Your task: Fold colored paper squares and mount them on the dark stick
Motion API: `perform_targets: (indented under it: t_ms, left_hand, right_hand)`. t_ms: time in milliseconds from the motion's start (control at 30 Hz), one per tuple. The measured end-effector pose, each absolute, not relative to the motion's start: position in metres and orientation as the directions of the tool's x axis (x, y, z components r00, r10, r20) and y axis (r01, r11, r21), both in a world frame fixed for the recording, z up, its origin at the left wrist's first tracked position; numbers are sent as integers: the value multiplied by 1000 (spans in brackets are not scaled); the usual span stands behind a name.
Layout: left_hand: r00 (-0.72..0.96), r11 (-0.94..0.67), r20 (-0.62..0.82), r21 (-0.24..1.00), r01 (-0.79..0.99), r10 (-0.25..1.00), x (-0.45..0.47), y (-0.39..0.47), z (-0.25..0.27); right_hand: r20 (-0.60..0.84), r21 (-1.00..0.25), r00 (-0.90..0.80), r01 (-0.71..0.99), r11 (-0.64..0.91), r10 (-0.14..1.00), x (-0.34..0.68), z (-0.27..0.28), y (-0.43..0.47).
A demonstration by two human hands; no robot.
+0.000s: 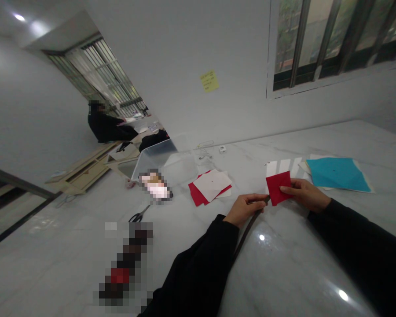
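My right hand (308, 193) pinches a small red square sheet (273, 187) between thumb and fingers, held up over the marble-patterned table. At the sheet's lower left edge, my left hand (246, 209) grips the end of a long, thin dark brown strip (248, 231), which trails down past my sleeve. The strip's tip meets or nearly touches the red sheet; whether they are joined I cannot tell. Left of my hands lies a loose pile of red and pale square sheets (211, 181), the top one with a small dark dot. Blue sheets (338, 174) lie over paler ones at the right.
Black-handled scissors (137, 216) lie on the table at left, near a see-through plastic bin (156, 152). A white plug (222, 149) and a cable sit by the wall, below a yellow sticky note (209, 81). Another person (102, 125) sits far back at left.
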State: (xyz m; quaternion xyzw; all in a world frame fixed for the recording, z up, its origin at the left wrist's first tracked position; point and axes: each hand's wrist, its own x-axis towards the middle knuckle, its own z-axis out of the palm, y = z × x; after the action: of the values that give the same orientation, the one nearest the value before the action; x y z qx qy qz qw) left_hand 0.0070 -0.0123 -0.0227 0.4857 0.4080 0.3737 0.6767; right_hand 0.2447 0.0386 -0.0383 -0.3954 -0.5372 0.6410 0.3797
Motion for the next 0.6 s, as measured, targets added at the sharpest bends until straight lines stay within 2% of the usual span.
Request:
perform_targets:
  t_ms: [600]
  left_hand:
    - [383,274,-186,943,-191,905,9,-11,-28]
  right_hand:
    - [-71,-989,-357,-97,-113,931,242,-44,38]
